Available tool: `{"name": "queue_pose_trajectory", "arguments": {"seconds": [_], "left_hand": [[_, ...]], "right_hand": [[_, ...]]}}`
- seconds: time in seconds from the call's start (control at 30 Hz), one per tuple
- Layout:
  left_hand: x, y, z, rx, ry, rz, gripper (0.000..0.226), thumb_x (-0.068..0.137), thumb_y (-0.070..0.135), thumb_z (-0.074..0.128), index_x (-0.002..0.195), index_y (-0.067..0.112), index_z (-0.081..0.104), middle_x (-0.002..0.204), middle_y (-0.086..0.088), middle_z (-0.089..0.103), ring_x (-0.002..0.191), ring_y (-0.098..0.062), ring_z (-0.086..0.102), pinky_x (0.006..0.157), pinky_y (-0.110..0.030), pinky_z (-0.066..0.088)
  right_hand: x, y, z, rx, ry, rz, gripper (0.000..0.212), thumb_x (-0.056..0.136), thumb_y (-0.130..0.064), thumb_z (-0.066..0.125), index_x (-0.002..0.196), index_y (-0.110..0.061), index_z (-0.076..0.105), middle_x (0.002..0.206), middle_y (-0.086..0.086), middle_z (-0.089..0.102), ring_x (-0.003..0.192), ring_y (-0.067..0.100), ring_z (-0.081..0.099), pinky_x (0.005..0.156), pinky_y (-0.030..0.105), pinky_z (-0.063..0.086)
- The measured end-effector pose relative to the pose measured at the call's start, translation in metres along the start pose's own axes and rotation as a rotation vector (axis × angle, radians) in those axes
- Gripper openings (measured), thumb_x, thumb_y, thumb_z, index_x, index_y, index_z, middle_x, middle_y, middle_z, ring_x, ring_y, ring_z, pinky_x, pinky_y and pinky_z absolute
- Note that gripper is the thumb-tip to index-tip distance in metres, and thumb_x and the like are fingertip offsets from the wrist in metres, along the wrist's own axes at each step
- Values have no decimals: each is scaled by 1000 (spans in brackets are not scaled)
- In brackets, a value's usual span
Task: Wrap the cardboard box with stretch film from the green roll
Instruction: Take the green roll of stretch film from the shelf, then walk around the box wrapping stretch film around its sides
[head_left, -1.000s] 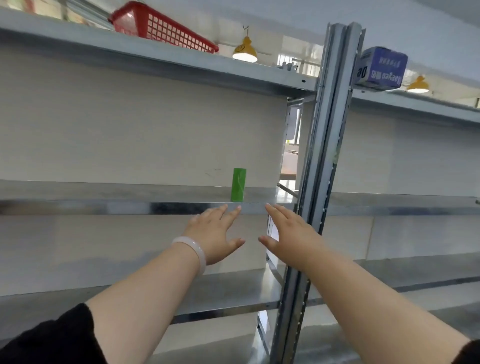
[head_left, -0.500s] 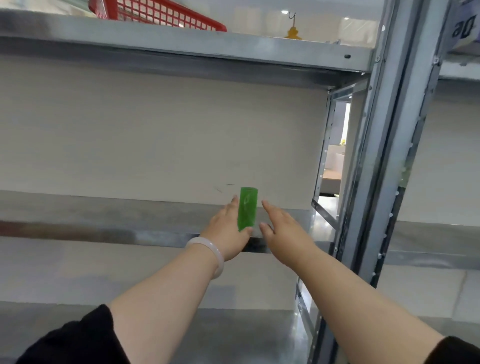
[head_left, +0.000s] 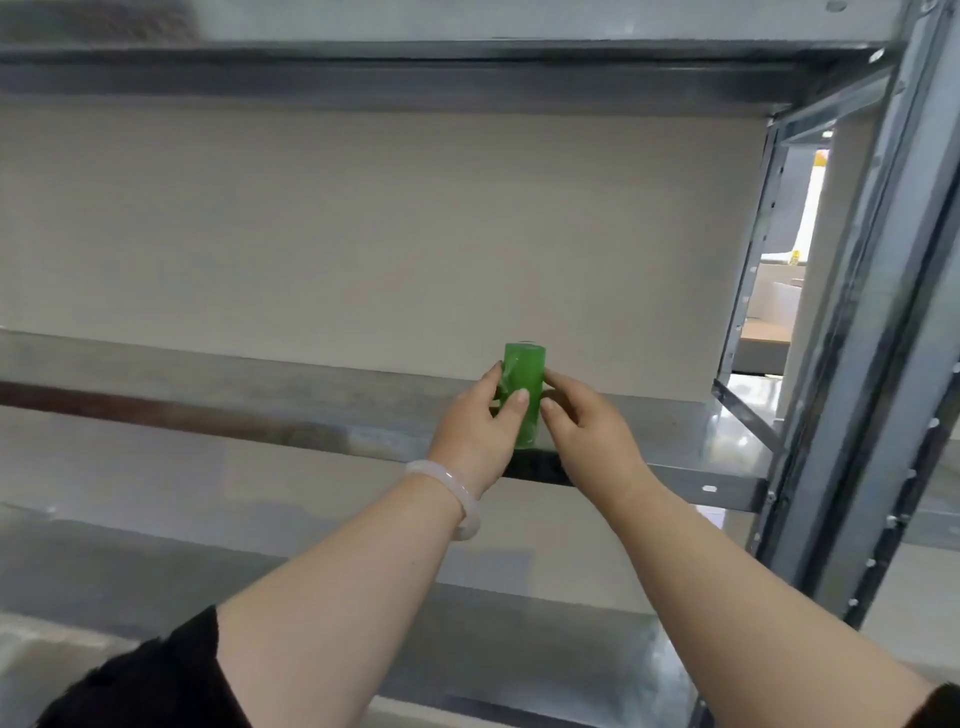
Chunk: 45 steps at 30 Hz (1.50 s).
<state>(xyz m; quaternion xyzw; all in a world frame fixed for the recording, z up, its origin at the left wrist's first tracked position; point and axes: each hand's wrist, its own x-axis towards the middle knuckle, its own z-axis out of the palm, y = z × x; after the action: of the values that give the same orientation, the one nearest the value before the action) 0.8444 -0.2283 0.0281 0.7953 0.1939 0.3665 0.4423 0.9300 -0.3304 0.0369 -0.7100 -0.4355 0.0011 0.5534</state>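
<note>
Now we hold the green roll (head_left: 524, 371) upright with both hands, just above the front edge of the metal shelf (head_left: 260, 387), near the grey upright post (head_left: 878, 312). Our left hand (head_left: 475, 439), with a pale bracelet (head_left: 452, 488) at the wrist, curls round its left side, thumb on the front. Our right hand (head_left: 587, 434) pinches the right side between thumb and bent fingers.

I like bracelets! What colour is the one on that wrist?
Milky white; the bracelet shows best in the head view.
</note>
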Motion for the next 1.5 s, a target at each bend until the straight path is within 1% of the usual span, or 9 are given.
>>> {"name": "queue_pose_trajectory", "arguments": {"seconds": [0.2,0.4,0.5,0.57,0.67,0.83,0.93,1.13,1.5], "left_hand": [[-63,-24,-65,44,228,-139,48,89,52,49,117,20,73,108,-6,75,103,-24,69,91,-45,55],[-171,-67,-152,-71,402,-380,42,77,55,53,92,27,80,98,-10,77,95,-33,72,88,-53,58],[-234,-82,-199,-152,513,-484,23,85,45,62,74,31,77,91,-12,76,93,-38,73,85,-55,59],[-274,-80,-230,-288,575,-545,13,95,29,64,92,21,74,93,-15,73,84,-37,73,72,-44,63],[-335,-82,-280,-390,668,-612,7,95,16,66,99,11,70,86,-8,71,65,-16,70,52,-26,60],[-430,-81,-366,-323,793,-640,9,95,18,66,88,14,70,86,-10,72,66,-14,68,54,-26,59],[-481,-80,-414,-120,878,-625,17,96,26,64,79,25,70,86,-3,74,70,-16,67,59,-29,54],[-560,-84,-481,91,993,-646,21,99,30,54,80,26,60,84,-1,66,83,-27,65,81,-45,55],[-612,-106,-546,-266,1148,-630,17,106,12,40,97,10,54,54,0,50,39,-10,42,44,-26,37]], "right_hand": [[-45,-20,74,204,-34,41,27,88,-13,65,107,-30,58,94,-4,64,89,5,63,79,30,56],[-128,-58,166,380,-301,153,33,83,-8,71,95,-32,52,106,7,66,96,25,66,86,50,55],[-171,-82,217,437,-462,232,46,82,-7,72,121,-21,54,113,12,66,102,25,66,90,49,54],[-201,-102,246,484,-576,279,51,85,-4,67,132,-15,52,117,12,65,107,26,64,91,46,54],[-248,-134,285,484,-757,234,44,88,-2,62,130,-12,56,120,8,66,109,25,64,87,43,56],[-333,-201,347,493,-915,212,40,86,-8,66,125,-13,60,117,10,68,107,26,65,88,45,55],[-380,-244,381,487,-953,170,38,82,-16,73,117,-17,60,114,7,67,104,23,64,83,34,55],[-458,-306,434,496,-992,199,53,72,-28,82,115,-24,51,109,-3,65,99,17,66,89,45,55],[-496,-351,499,478,-1178,151,42,69,-40,82,102,-25,61,103,1,68,92,15,66,80,35,56]]}}
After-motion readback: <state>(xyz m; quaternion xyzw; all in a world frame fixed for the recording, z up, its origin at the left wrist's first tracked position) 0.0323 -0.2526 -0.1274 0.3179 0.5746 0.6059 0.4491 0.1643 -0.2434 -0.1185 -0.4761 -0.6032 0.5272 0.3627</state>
